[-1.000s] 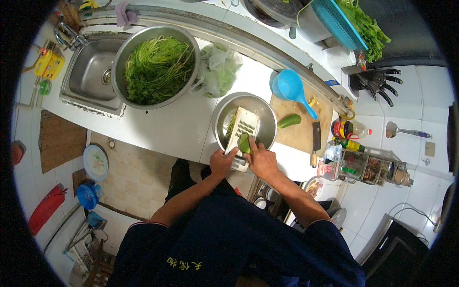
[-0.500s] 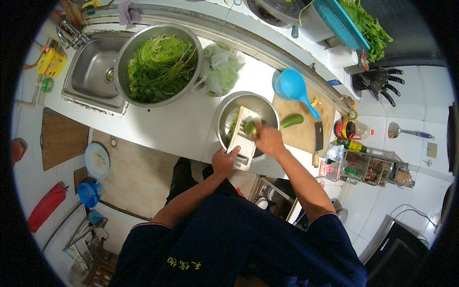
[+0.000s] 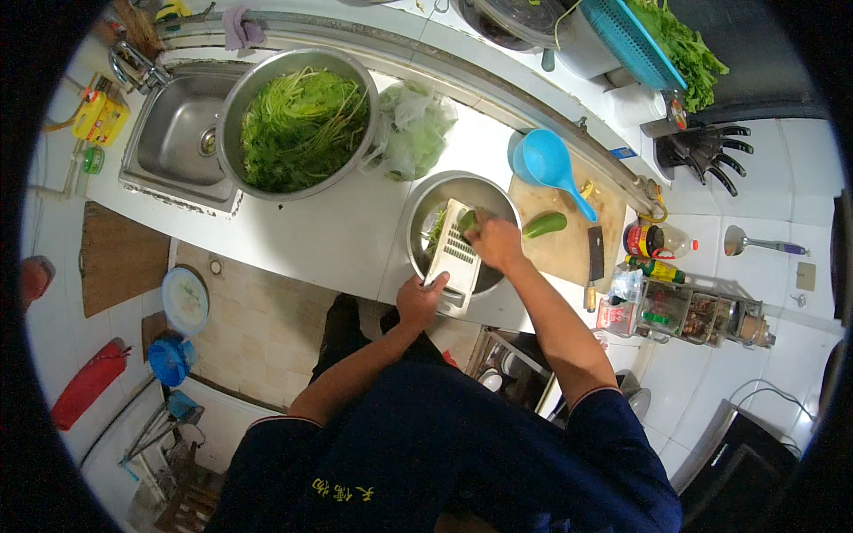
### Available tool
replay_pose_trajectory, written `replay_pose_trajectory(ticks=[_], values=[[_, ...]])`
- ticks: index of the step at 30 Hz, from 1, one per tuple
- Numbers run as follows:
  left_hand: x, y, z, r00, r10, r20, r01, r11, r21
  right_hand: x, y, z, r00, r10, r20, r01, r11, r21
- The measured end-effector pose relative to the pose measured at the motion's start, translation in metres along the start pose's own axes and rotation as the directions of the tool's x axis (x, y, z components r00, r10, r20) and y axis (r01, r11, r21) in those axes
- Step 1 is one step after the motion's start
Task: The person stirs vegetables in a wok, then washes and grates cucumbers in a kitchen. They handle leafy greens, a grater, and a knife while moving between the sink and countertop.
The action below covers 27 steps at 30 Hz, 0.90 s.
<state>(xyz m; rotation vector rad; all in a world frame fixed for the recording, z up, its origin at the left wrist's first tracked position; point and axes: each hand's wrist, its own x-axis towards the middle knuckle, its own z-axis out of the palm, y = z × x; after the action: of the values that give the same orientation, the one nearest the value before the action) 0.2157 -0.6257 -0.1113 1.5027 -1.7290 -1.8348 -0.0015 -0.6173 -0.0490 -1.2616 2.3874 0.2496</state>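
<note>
My left hand (image 3: 418, 300) grips the near, handled end of a white grater (image 3: 459, 262), which slants across a steel bowl (image 3: 418, 204). A short piece of green vegetable, zucchini by its look (image 3: 467, 219), is held against the far part of the grating face by my right hand (image 3: 496, 240), its fingers wrapped round it. Green shreds (image 3: 436, 225) lie in the bowl left of the grater. Just right of the bowl, another green zucchini piece (image 3: 545, 225) rests on a wooden cutting board (image 3: 564, 253).
On the board are a blue ladle (image 3: 544, 158) and a cleaver (image 3: 595, 258). Left along the counter stand a bag of greens (image 3: 418, 133), a large basin (image 3: 233, 147) of leafy greens and a sink (image 3: 169, 133). Sauce bottles (image 3: 644, 240) and a seasoning rack (image 3: 702, 311) stand at right.
My right hand has slid the zucchini piece a little up the grater, away from me. My left hand keeps its hold on the grater, and the whole view has shifted slightly.
</note>
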Motion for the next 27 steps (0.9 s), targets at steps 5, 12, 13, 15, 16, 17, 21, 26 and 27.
replay_pose_trajectory(ticks=[5,12,13,15,16,17,21,26,27], values=[[0.000,-0.012,0.008,1.000,0.007,-0.008,-0.008,0.993,-0.116,-0.092,-0.021,-0.001,0.971,-0.212,-0.110,0.214,0.977,0.011],[0.000,-0.019,0.008,0.996,-0.084,0.039,0.083,0.996,0.021,0.001,0.002,0.023,0.996,0.011,-0.085,-0.013,1.000,-0.025],[0.005,-0.014,0.006,0.996,-0.090,0.026,0.088,0.992,0.088,0.017,0.006,0.023,0.997,0.026,-0.074,-0.029,0.999,-0.040],[0.005,-0.012,0.003,0.999,-0.050,-0.006,0.050,0.996,0.067,0.024,0.006,0.023,0.998,-0.013,-0.062,0.011,0.999,-0.039],[0.004,-0.012,0.005,0.999,-0.039,-0.028,0.040,0.998,0.052,0.007,0.001,0.015,0.996,-0.062,-0.060,0.060,0.998,-0.028],[0.004,-0.011,0.007,0.998,-0.029,-0.050,0.030,0.999,0.036,-0.011,-0.004,0.006,0.992,-0.110,-0.058,0.110,0.994,-0.017],[0.003,-0.013,0.010,0.999,-0.036,-0.005,0.035,0.995,-0.090,-0.086,-0.020,-0.003,0.972,-0.216,-0.093,0.219,0.975,0.025],[0.000,0.001,0.001,0.999,-0.049,0.023,0.050,0.999,-0.007,-0.057,-0.026,0.002,0.991,-0.101,-0.084,0.101,0.995,-0.001],[-0.002,0.003,0.001,0.998,-0.059,0.034,0.058,0.998,0.022,-0.038,-0.022,0.003,0.997,-0.049,-0.066,0.049,0.999,0.002]])
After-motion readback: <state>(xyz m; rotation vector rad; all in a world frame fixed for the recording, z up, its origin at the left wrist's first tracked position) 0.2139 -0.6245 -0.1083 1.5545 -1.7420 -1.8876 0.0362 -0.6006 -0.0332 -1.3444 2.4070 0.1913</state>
